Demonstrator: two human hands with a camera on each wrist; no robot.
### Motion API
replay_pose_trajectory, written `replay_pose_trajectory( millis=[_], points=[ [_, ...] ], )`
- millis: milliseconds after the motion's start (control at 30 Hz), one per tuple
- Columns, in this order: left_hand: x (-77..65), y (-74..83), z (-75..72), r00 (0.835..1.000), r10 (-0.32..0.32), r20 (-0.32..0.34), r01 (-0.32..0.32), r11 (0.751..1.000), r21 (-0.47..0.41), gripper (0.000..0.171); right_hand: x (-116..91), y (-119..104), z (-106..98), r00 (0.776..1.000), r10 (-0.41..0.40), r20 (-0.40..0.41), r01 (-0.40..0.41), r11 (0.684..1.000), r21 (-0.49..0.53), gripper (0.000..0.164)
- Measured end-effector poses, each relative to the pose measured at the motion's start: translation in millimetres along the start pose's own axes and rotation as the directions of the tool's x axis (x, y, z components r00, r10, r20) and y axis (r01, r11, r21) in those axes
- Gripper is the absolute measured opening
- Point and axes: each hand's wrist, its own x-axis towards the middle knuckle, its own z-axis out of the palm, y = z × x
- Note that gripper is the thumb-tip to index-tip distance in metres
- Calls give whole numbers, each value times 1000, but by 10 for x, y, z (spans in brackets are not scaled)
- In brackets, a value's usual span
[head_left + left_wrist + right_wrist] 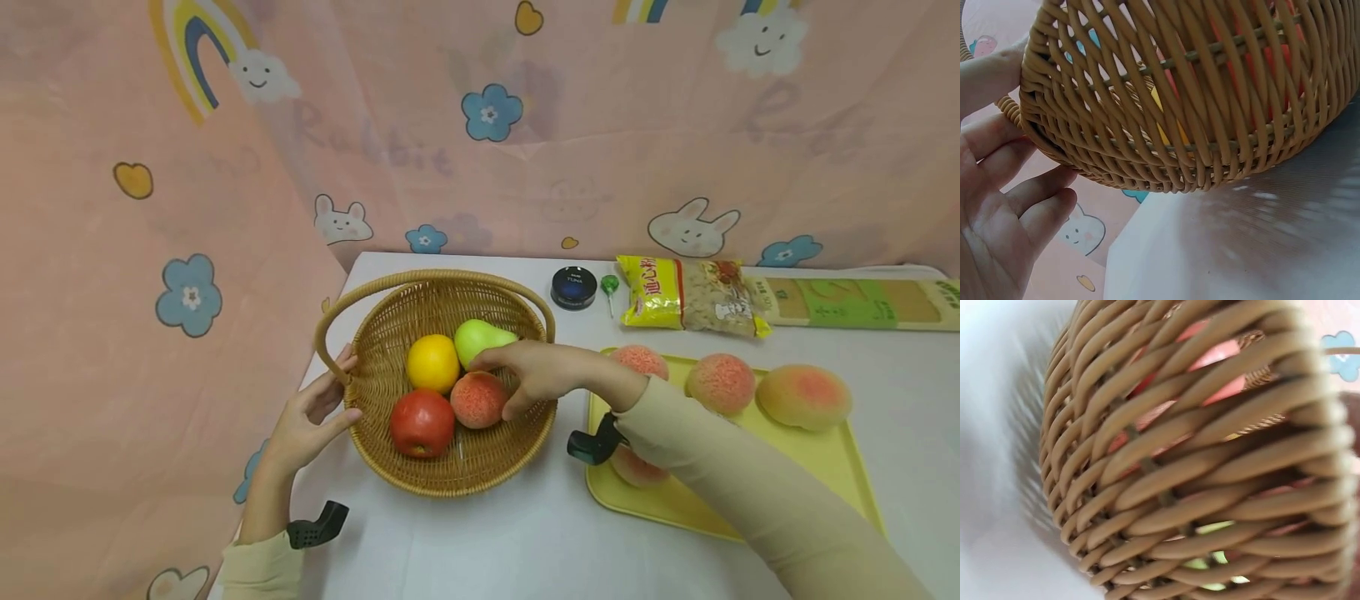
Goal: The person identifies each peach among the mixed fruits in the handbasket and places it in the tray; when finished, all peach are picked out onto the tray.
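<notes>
A round wicker basket (390,462) with an arched handle stands on the white table. In it are a red apple (422,423), an orange (432,364), a green pear (474,336) and a peach (478,401). My right hand (543,371) reaches over the right rim and holds the peach between thumb and fingers. At the left rim, by the foot of the handle, my left hand (307,421) touches the basket with thumb and fingers spread apart. Up close in the left wrist view its fingertips meet the rim. The basket's wall hides my right fingers in the right wrist view.
Right of the basket, partly under my right forearm, lies a yellow tray (810,467) with several peach-like fruits (722,383). Along the back are a dark tuna can (573,287), a green lollipop (610,285), a yellow pasta bag (686,296) and a long noodle pack (855,302).
</notes>
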Motion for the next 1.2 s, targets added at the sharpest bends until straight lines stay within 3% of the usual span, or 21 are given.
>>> replay_pose_trajectory(
  millis=[300,533,767,1200],
  points=[
    [1,-14,-3,999,38,-9,-38,999,-20,64,170,7,30,994,32,108,-35,999,19,70],
    [-3,-2,-14,1000,-5,5,5,1000,4,65,288,90,54,981,14,191,-18,1000,24,73],
    [-3,19,-1,1000,-13,3,13,1000,27,65,339,127,81,975,60,216,-71,997,44,76],
    [0,18,21,999,43,-15,-43,999,6,65,355,124,87,979,-69,189,94,988,-126,70]
  ],
)
